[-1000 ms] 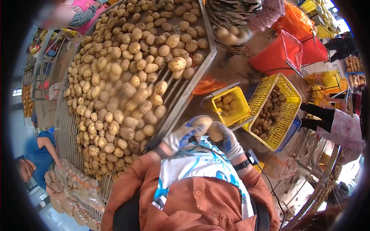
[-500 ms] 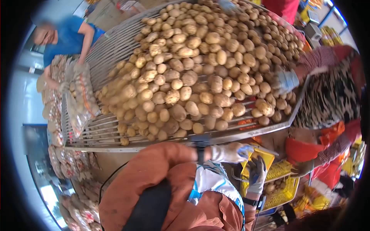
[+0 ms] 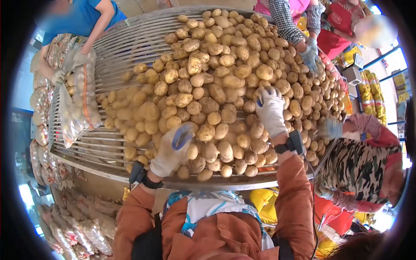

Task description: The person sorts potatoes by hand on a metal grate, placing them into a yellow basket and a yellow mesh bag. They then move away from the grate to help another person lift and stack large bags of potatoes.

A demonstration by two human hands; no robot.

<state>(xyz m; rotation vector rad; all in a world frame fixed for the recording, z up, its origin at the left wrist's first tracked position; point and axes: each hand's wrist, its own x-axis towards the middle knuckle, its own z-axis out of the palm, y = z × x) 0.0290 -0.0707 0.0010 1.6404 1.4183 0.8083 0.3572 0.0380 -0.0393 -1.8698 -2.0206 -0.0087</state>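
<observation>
Potatoes [image 3: 225, 149] lie in a broad heap on a slatted metal table [image 3: 125, 45]. My left hand [image 3: 171, 149], in a white glove with a blue patch, is over the near edge of the heap; motion smears its fingers. My right hand [image 3: 271, 115], in a similar glove, reaches farther into the heap, its fingers curled down over a potato [image 3: 261, 92]. The underside of that grip is hidden.
At the left, a person in blue [image 3: 82, 19] holds a clear bag of potatoes [image 3: 84, 95]. Other gloved hands [image 3: 310, 56] work at the right. Filled sacks [image 3: 82, 225] lie lower left; yellow sacks [image 3: 372, 93] stand far right.
Both my hands have left the yellow container below the table's near edge and come up over the potatoes. The left one has swung leftward. The view has shifted too.
</observation>
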